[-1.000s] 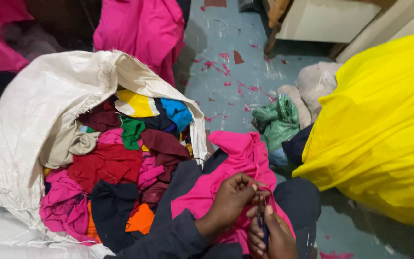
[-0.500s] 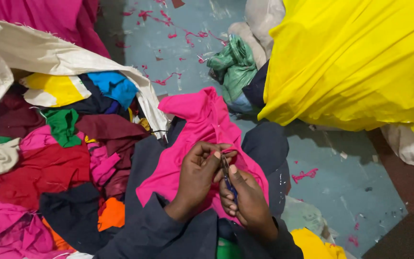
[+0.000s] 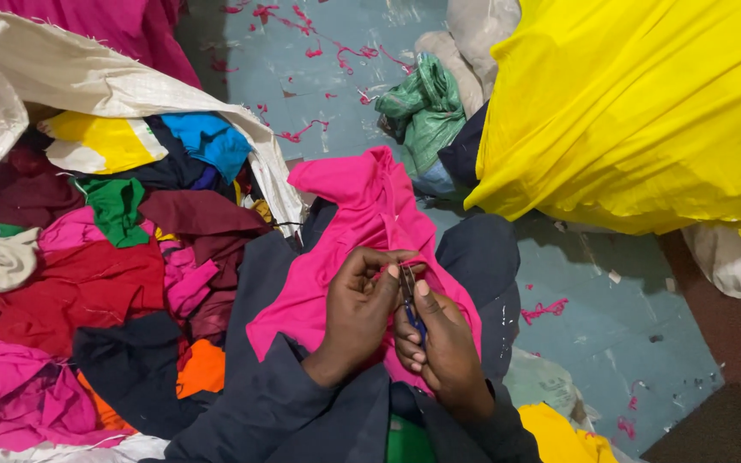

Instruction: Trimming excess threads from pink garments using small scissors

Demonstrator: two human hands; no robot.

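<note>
Both hands are down in the lap, working close together. The left hand (image 3: 360,302) is curled shut, pinching a fold of the pink cloth (image 3: 362,231) between thumb and fingertips. The right hand (image 3: 441,343) sits just beside it, touching, fingers closed round a small pair of snips (image 3: 410,302) with the blades pointing up at that pinched fold. The pink cloth lies under both hands and runs away ahead of them, draped over the dark-trousered knees. Off to the left hand's side, an open white sack (image 3: 62,81) spills mixed coloured scraps. Ahead of the right hand, well apart, a big yellow sheet (image 3: 645,111) is heaped, with a green bag (image 3: 426,116) next to it.
</note>
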